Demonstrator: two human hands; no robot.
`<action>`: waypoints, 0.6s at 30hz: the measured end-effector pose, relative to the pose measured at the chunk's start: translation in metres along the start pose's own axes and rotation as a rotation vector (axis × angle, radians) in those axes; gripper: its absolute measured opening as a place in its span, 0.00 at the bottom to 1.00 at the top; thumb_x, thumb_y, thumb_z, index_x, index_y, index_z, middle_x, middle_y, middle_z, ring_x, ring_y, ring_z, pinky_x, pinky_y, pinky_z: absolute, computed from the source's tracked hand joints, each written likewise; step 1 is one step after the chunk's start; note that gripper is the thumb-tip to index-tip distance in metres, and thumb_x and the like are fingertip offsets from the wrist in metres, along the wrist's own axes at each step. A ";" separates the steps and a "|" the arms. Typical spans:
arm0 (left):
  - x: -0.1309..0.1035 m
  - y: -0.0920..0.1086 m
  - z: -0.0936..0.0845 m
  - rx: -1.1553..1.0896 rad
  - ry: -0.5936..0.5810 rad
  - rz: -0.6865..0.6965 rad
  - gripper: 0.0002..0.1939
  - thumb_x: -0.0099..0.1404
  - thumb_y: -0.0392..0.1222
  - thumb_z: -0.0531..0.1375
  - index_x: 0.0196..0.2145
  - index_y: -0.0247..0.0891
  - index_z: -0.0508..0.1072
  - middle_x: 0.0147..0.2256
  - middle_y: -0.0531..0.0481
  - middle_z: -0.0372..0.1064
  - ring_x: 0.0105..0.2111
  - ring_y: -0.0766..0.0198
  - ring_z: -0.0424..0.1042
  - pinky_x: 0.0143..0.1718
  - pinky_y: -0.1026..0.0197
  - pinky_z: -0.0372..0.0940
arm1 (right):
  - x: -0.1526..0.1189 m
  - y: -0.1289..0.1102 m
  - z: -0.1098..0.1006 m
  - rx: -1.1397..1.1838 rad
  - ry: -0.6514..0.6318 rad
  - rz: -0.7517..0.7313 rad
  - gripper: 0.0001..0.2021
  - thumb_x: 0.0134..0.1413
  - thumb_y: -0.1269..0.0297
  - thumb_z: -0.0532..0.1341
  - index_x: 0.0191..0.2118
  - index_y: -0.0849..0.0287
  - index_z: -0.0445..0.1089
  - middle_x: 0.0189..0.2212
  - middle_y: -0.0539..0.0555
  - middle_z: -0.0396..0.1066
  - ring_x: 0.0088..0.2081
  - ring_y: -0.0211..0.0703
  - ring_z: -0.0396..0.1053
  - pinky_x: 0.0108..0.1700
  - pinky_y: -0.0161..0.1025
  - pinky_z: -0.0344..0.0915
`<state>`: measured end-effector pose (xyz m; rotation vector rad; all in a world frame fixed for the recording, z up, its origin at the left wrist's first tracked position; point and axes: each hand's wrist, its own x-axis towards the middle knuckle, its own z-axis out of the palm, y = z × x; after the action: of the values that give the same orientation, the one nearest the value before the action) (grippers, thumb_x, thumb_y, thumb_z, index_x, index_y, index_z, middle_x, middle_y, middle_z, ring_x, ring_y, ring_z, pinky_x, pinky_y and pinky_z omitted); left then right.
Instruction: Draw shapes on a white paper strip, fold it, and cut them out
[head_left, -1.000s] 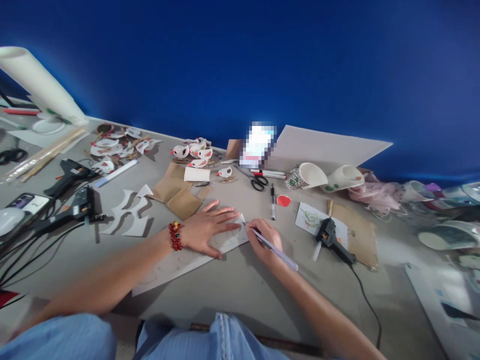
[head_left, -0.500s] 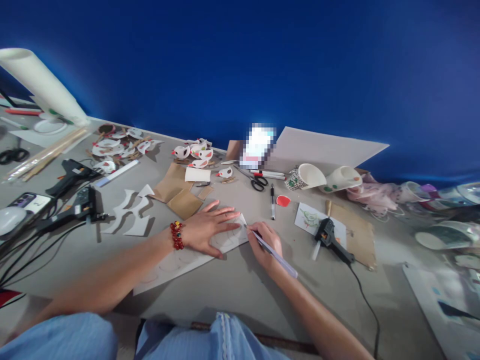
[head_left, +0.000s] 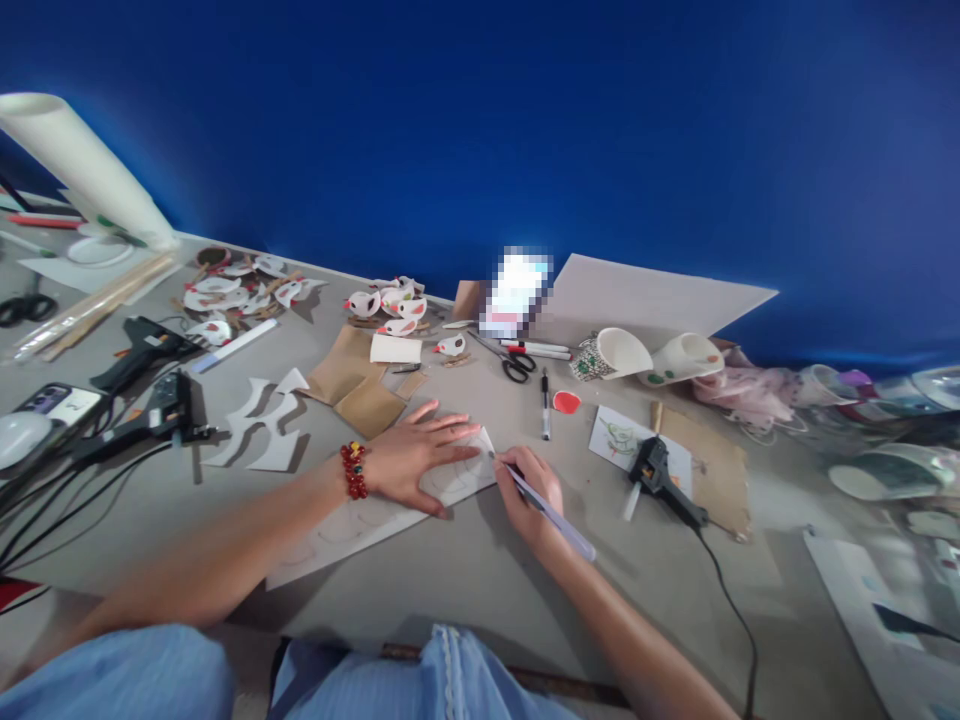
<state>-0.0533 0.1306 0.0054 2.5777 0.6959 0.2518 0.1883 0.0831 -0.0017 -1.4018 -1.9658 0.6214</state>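
My left hand [head_left: 416,460] lies flat with fingers spread on a long white paper strip [head_left: 360,533], which bears faint pencilled curves. A red bead bracelet [head_left: 354,471] is round that wrist. My right hand [head_left: 531,490] is closed round a pale lilac pen [head_left: 559,522], its tip at the right end of the strip, close to my left fingertips. Beyond my hands lie a black-capped pen [head_left: 546,405] and a red paper piece [head_left: 567,402]. Brown card pieces [head_left: 369,405] are just past my left hand, and white curved cutouts [head_left: 272,444] lie to its left.
Glue guns [head_left: 660,475] with cords lie at right and left. Scissors [head_left: 517,367], small white paper birds [head_left: 400,308] and a bright blurred screen [head_left: 515,292] are toward the blue wall. Paper cups [head_left: 625,352] stand or lie at back right. A white roll [head_left: 90,165] leans at far left.
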 end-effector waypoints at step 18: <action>0.001 0.002 -0.002 -0.009 -0.001 -0.019 0.43 0.58 0.66 0.60 0.66 0.47 0.55 0.68 0.44 0.46 0.66 0.41 0.46 0.64 0.35 0.31 | -0.005 -0.005 -0.002 -0.007 0.008 0.010 0.07 0.61 0.66 0.54 0.31 0.55 0.66 0.26 0.51 0.69 0.31 0.44 0.66 0.36 0.38 0.61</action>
<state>-0.0519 0.1299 0.0082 2.5611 0.7172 0.2463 0.1880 0.0765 0.0019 -1.4172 -1.9568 0.6132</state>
